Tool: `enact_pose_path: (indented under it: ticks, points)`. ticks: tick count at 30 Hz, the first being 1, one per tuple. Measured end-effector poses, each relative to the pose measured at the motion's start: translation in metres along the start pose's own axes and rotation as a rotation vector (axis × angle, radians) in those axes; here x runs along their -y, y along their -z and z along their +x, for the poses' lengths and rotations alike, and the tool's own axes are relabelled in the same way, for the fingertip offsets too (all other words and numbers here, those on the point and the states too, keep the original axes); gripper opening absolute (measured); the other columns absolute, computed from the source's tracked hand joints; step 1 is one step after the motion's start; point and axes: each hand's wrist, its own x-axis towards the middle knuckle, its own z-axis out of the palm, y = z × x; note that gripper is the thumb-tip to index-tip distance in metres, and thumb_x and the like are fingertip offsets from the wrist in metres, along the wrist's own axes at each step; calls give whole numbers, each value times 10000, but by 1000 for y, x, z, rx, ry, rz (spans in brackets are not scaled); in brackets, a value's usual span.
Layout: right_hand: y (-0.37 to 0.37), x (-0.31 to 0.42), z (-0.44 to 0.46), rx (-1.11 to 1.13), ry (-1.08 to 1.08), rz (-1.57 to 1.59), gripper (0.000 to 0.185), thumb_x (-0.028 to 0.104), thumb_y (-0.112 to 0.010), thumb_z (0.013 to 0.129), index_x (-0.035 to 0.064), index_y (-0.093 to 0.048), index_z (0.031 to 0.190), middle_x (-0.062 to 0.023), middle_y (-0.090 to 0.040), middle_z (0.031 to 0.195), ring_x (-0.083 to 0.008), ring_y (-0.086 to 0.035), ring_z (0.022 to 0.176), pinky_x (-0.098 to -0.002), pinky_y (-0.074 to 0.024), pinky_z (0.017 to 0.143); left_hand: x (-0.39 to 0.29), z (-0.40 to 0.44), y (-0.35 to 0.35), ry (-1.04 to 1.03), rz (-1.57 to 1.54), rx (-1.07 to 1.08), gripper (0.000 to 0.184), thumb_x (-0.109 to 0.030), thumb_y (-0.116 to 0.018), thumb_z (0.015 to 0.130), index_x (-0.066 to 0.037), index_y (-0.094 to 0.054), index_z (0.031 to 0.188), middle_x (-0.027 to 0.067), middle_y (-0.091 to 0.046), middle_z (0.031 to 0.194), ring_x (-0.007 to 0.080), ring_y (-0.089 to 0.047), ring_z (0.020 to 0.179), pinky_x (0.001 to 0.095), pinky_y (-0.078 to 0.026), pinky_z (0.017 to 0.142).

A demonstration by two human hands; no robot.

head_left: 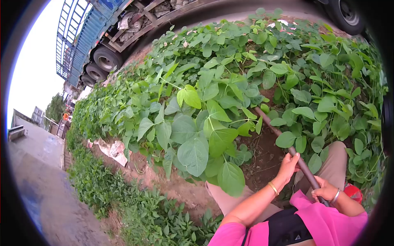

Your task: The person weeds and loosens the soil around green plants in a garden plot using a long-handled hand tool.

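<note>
In the head view, the left hand [289,165] and the right hand [325,191] each have a grip closed around a pole [304,168], whose far end runs over soil [262,153] into leafy plants [193,151]; beyond stands a truck [84,53].

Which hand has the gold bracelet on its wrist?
The left hand, higher in the picture on the brown pole. It wears the gold-coloured bracelet; the right hand has a silver-coloured bangle.

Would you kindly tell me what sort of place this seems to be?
It looks like a roadside crop plot: leafy green plants grow thickly around patches of brown soil, and a blue truck is just beyond them.
</note>
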Motion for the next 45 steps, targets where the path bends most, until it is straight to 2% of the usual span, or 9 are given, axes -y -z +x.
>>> enact_pose_path:
  ticks: [4, 10, 14, 19, 24, 30, 34, 38, 45]
  points:
    - [20, -16, -7, 19, -3, -55, 536, 3, -504, 680, 69, -292, 1168, -57, -484, 573, -133, -478, 453, -264, -415, 404, 16, -2, -2, -18, 47, 93, 240, -355, -432, 826, -116, -427, 853, 3, -536, 779, 80, -501, 644, 208, -403, 563]
    - [23, -54, 27, 51, -151, -205, 162, 41, -551, 685, 32, -484, 832, -36, -511, 618, -105, -494, 559, -229, -410, 536, 86, 20, 25, 541, -104, -169, 261, -348, -401, 838, -97, -442, 896, 36, -531, 774, 151, -516, 724, 287, -424, 636]
    - [13, -42, 27, -5, -109, -252, 245, 24, -561, 666, 24, -468, 893, -39, -510, 631, -108, -485, 521, -236, -413, 494, 74, 25, 26, 532, -287, -212, 253, -325, -421, 835, -82, -434, 906, 43, -535, 792, 158, -520, 751, 314, -437, 665]
    - [-2, -6, 4, -40, 17, -172, 549, 3, -534, 680, 40, -294, 1172, -48, -492, 617, -117, -487, 512, -247, -419, 472, 10, 9, 15, 136, -320, 62, 247, -311, -421, 839, -74, -433, 909, 59, -537, 846, 160, -531, 770, 308, -451, 686]
    - [-9, -4, -12, 36, -34, 19, 546, 6, -546, 684, 50, -298, 1169, -48, -501, 639, -110, -493, 553, -239, -416, 512, -3, 1, 9, -68, -256, 238, 233, -311, -395, 850, -88, -438, 904, 59, -537, 884, 148, -537, 782, 287, -454, 695]
    - [23, -49, 19, 14, -193, 26, 354, 25, -569, 673, 44, -414, 991, -33, -501, 641, -107, -495, 561, -226, -406, 525, 50, 10, 18, 231, -343, 35, 233, -307, -388, 852, -79, -428, 871, 67, -532, 853, 152, -531, 763, 298, -454, 658]
    - [18, -59, 55, 27, -210, 58, 294, -4, -546, 676, 41, -433, 944, -57, -498, 655, -127, -506, 573, -243, -432, 521, 65, 23, 25, 447, 1, -279, 238, -298, -392, 848, -64, -434, 861, 53, -509, 786, 154, -511, 715, 299, -437, 658]
    - [10, -23, 35, 60, -144, 112, 267, -8, -522, 667, 39, -406, 902, -56, -471, 555, -147, -462, 413, -271, -405, 391, 51, 27, 23, 397, -140, -169, 228, -301, -399, 847, -78, -447, 859, 42, -518, 825, 149, -504, 721, 285, -426, 685]
    - [9, -26, 0, -12, 104, 86, 580, -13, -505, 658, 80, -270, 1180, -75, -464, 541, -159, -459, 417, -282, -404, 392, -8, -3, 1, -15, -41, 329, 250, -335, -415, 838, -102, -449, 924, 22, -532, 890, 111, -515, 773, 258, -428, 692]
